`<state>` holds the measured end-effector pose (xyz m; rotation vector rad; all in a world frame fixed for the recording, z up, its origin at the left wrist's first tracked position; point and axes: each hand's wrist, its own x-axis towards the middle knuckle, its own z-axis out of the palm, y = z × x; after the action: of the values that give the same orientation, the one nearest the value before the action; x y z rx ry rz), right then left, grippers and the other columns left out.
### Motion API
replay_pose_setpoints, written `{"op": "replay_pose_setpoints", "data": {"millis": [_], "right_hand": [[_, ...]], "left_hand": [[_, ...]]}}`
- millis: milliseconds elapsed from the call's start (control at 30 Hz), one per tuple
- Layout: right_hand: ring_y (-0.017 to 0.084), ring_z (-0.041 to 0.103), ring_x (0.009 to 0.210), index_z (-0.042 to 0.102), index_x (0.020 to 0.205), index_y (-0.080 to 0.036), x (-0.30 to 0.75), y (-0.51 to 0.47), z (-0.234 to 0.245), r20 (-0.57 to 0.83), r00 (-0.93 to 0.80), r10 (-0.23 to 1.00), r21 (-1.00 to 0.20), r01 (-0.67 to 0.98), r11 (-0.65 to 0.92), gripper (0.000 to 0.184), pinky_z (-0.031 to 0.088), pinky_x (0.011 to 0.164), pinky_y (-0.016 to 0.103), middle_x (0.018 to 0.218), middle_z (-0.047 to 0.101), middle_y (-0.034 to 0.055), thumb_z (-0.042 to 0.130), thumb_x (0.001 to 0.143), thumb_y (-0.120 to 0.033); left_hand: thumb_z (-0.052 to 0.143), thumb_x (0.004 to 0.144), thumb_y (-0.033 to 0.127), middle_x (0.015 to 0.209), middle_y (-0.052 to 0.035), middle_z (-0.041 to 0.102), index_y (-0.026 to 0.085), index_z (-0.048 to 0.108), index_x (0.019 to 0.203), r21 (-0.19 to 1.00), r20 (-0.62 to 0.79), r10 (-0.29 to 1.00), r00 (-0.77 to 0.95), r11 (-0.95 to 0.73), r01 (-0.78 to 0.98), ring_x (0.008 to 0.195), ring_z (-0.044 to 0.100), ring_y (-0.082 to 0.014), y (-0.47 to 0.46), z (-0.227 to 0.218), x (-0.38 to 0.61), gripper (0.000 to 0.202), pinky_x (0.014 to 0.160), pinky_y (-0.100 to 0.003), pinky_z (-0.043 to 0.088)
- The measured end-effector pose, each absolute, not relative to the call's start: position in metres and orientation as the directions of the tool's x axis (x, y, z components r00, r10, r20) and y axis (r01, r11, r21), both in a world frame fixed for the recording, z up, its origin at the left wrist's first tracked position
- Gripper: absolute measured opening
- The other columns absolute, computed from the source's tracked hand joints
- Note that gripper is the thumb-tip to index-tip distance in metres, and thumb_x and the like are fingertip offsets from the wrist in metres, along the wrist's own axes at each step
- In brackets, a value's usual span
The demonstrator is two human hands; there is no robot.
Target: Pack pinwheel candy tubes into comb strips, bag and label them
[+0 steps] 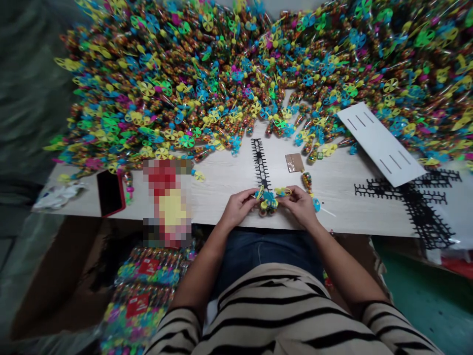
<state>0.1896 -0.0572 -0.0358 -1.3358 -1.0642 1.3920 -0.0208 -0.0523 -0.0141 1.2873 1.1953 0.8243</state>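
Observation:
Both hands meet at the near edge of the table. My left hand (238, 207) is closed round a small bunch of candy-filled propeller toys (268, 202), blue and yellow blades showing. My right hand (300, 204) pinches the same bunch from the right, by a yellow blade. A black plastic strip (260, 162) runs away from the bunch across the table. Another filled toy (307, 181) lies just beyond my right hand.
A huge pile of coloured propeller toys (236, 64) covers the far table. A white slotted card (380, 143) and more black strips (417, 197) lie right. A dark phone (110, 192) lies left, a small cardboard piece (294, 162) in the middle. Packed toys (144, 291) fill a box below left.

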Motion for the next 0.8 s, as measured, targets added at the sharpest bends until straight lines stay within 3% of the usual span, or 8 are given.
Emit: {"op": "replay_pose_setpoints", "data": {"millis": [167, 367, 600, 800], "right_hand": [[0.014, 0.054, 0.053, 0.068, 0.087, -0.019, 0.186, -0.055, -0.035, -0.281, -0.030, 0.959, -0.955, -0.085, -0.283, 0.045, 0.050, 0.052, 0.028, 0.069, 0.063, -0.0004, 0.085, 0.057, -0.047], [0.017, 0.063, 0.075, 0.070, 0.084, -0.021, 0.188, -0.049, -0.025, -0.210, -0.208, 0.955, -0.962, -0.129, -0.239, 0.039, 0.056, 0.069, 0.030, 0.092, 0.065, 0.0031, 0.078, 0.065, -0.054], [0.016, 0.064, 0.064, 0.064, 0.085, -0.020, 0.191, -0.053, -0.034, -0.286, -0.185, 0.940, -0.942, -0.128, -0.312, 0.040, 0.056, 0.063, 0.028, 0.077, 0.067, 0.0002, 0.083, 0.062, -0.048], [0.017, 0.065, 0.073, 0.066, 0.077, -0.019, 0.192, -0.042, -0.027, -0.173, -0.277, 0.945, -0.979, -0.055, -0.196, 0.034, 0.055, 0.071, 0.030, 0.082, 0.069, 0.0021, 0.082, 0.064, -0.046]], "left_hand": [[0.066, 0.079, 0.034, 0.078, -0.0050, 0.070, 0.012, 0.068, 0.109, 0.971, -0.180, 0.957, 0.229, 0.136, 0.196, 0.059, 0.058, -0.0121, -0.050, -0.017, -0.022, 0.038, 0.058, -0.024, 0.049], [0.063, 0.079, 0.037, 0.085, -0.0070, 0.072, 0.013, 0.069, 0.108, 0.970, -0.127, 0.965, 0.229, 0.073, 0.233, 0.068, 0.063, -0.0155, -0.048, -0.018, -0.025, 0.038, 0.064, -0.027, 0.053], [0.062, 0.080, 0.036, 0.099, -0.0077, 0.073, 0.018, 0.073, 0.102, 0.955, -0.041, 0.971, 0.235, -0.031, 0.296, 0.086, 0.068, -0.0199, -0.049, -0.013, -0.020, 0.030, 0.080, -0.032, 0.054], [0.063, 0.080, 0.034, 0.102, -0.0094, 0.073, 0.017, 0.074, 0.099, 0.962, -0.069, 0.970, 0.231, 0.004, 0.274, 0.095, 0.067, -0.0228, -0.049, -0.014, -0.024, 0.028, 0.089, -0.035, 0.052]]}}
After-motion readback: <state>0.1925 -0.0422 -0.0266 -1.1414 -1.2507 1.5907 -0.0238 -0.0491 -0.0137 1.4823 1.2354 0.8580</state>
